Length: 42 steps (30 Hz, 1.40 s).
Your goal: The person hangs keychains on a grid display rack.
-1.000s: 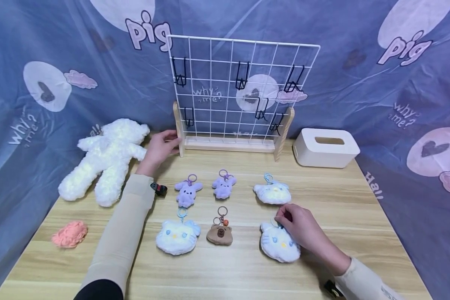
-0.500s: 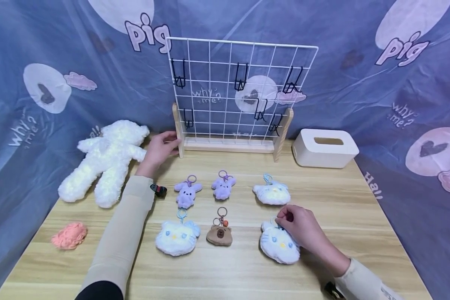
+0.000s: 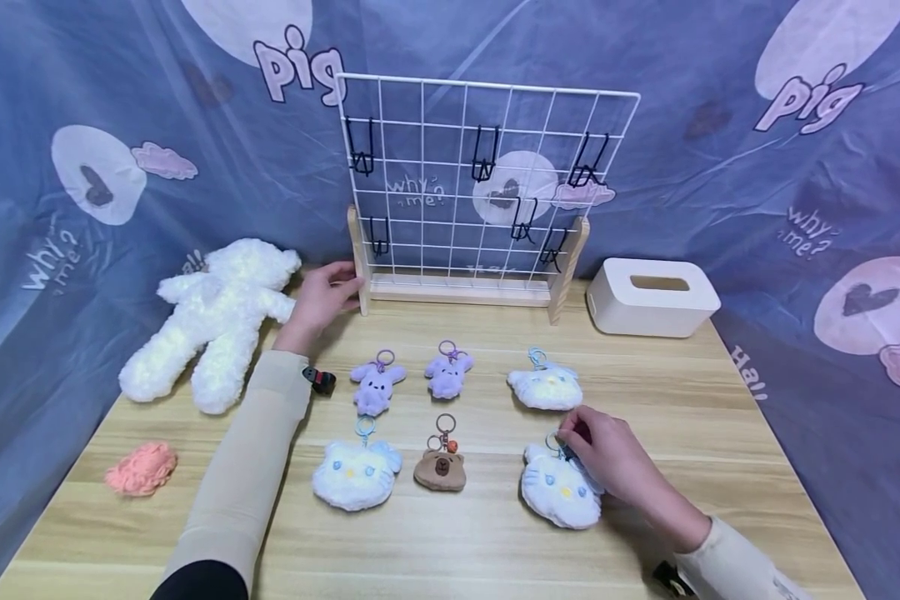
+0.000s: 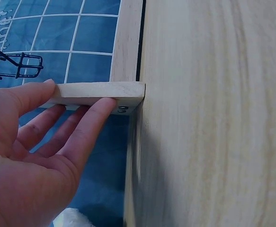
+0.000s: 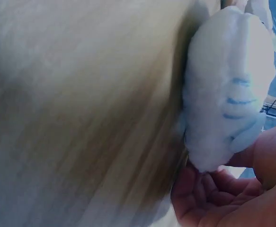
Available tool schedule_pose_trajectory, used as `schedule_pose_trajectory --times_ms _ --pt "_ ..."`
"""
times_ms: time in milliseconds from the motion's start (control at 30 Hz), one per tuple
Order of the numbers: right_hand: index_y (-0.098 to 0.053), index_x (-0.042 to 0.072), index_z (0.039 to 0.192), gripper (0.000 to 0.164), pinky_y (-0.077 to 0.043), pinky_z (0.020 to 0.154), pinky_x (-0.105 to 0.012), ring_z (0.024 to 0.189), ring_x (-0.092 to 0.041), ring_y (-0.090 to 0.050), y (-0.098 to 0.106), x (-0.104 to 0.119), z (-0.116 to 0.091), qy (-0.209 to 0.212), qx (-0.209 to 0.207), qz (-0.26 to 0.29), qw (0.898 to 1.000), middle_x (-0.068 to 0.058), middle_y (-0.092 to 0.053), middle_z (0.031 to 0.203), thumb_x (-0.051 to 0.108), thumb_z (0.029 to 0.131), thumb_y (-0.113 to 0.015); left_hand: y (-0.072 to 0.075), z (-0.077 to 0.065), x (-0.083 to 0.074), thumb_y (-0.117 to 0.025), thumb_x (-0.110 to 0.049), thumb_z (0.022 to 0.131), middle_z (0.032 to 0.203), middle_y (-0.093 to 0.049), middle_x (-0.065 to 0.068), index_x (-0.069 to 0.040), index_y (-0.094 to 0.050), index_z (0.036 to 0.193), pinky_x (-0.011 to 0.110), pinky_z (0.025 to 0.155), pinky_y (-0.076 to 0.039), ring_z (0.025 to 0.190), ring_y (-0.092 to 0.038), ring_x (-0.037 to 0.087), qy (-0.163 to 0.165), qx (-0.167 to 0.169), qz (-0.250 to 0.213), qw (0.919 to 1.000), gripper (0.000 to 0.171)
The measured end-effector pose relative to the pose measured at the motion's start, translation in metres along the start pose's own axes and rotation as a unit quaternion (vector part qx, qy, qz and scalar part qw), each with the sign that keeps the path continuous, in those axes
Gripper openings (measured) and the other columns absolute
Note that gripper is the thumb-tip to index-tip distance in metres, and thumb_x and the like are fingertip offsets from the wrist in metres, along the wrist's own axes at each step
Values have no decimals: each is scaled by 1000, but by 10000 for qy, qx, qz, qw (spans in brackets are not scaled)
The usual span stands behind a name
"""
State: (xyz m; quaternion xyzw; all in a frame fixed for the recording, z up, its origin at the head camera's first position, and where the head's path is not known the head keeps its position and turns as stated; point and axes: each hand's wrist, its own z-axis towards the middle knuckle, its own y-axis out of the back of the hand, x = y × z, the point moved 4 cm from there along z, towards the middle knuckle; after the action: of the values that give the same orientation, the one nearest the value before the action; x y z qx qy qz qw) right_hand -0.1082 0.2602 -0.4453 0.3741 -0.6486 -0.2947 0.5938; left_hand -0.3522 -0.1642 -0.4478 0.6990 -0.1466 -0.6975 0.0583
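Note:
My left hand (image 3: 324, 298) grips the wooden side post of a white wire grid rack (image 3: 461, 289). In the left wrist view the thumb lies on one face of the post (image 4: 97, 90) and the fingers (image 4: 88, 120) on the other. At the front right, my right hand (image 3: 607, 454) pinches the top of a white plush cat keychain (image 3: 558, 492), by its blue ring. The right wrist view shows the plush (image 5: 227, 90) side on, with its blue whiskers, and my curled fingers (image 5: 190, 189) below it.
Black hooks (image 3: 483, 158) hang on the grid. Around lie two purple rabbit keychains (image 3: 375, 392), two more white cat keychains (image 3: 356, 475), a brown capybara keychain (image 3: 440, 471), a white plush bear (image 3: 221, 321) and a pink bundle (image 3: 141, 469). A white tissue box (image 3: 648, 304) stands back right.
My right hand has shifted very slightly to the right, and the blue ring it pinches stands a bit higher. The left hand stays on the post.

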Motion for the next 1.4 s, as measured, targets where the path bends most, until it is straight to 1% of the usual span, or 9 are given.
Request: schedule_pose_trajectory --times_ms 133,200,367,567,667,967,1100,1267,1400 --pt "-72 15 96 11 -46 69 -21 81 -13 -58 3 -1 -3 -95 -116 144 9998 3 -68 85 9 104 -76 -1 0 1 -62 -11 115 151 -60 33 7 -52 160 29 96 -72 134 -66 46 4 1 -1 10000 50" --pt "-75 13 101 7 -48 70 -19 82 -12 -61 4 -2 -5 -129 -175 235 9995 3 -72 88 6 101 -76 -1 -1 1 -62 -12 115 152 -60 34 7 -52 161 30 97 -72 134 -66 46 4 11 18 10000 51" --pt "-83 8 113 16 -51 66 -18 82 -11 -64 14 0 -7 -105 -327 288 9990 2 -78 92 5 99 -77 -1 -1 0 -62 -11 115 152 -60 33 7 -51 161 34 101 -71 134 -66 47 24 13 -5 10000 51" --pt "-84 12 104 6 -53 66 -19 79 -9 -65 27 4 -8 -81 -418 267 9987 2 -80 88 11 99 -81 1 0 0 -63 -11 115 151 -61 33 6 -53 161 41 105 -70 133 -66 46 14 -12 -23 10000 50" --pt "-82 13 102 2 -52 67 -20 80 -10 -65 31 6 -8 -99 -421 277 9987 3 -80 89 14 101 -80 1 1 1 -63 -10 114 151 -61 33 7 -53 160 40 104 -70 133 -67 46 -9 -27 -31 10000 50" --pt "-79 13 105 4 -51 67 -20 80 -7 -62 45 15 -15 -8 -607 269 9978 1 -78 93 17 106 -78 -1 1 0 -64 -11 114 150 -62 34 8 -53 159 34 100 -71 132 -67 46 -68 -52 -16 10000 50" --pt "-79 12 105 5 -53 69 -19 80 -3 -62 51 20 -18 99 -774 255 9966 0 -79 95 17 107 -77 0 0 -2 -64 -11 114 150 -62 34 7 -53 160 35 101 -71 132 -67 46 -77 -58 -24 10000 50" --pt "-77 11 106 5 -54 71 -18 81 -2 -62 55 26 -21 176 -831 299 9959 -1 -78 97 16 107 -77 0 0 -1 -63 -11 115 150 -62 32 8 -54 159 36 101 -71 131 -68 45 -103 -60 37 9999 49" --pt "-77 11 107 5 -55 73 -18 85 -3 -63 57 29 -23 211 -850 311 9957 -1 -78 100 16 108 -77 -1 0 -1 -62 -12 115 149 -63 32 7 -54 158 28 95 -72 131 -68 44 -109 -63 100 9999 48"
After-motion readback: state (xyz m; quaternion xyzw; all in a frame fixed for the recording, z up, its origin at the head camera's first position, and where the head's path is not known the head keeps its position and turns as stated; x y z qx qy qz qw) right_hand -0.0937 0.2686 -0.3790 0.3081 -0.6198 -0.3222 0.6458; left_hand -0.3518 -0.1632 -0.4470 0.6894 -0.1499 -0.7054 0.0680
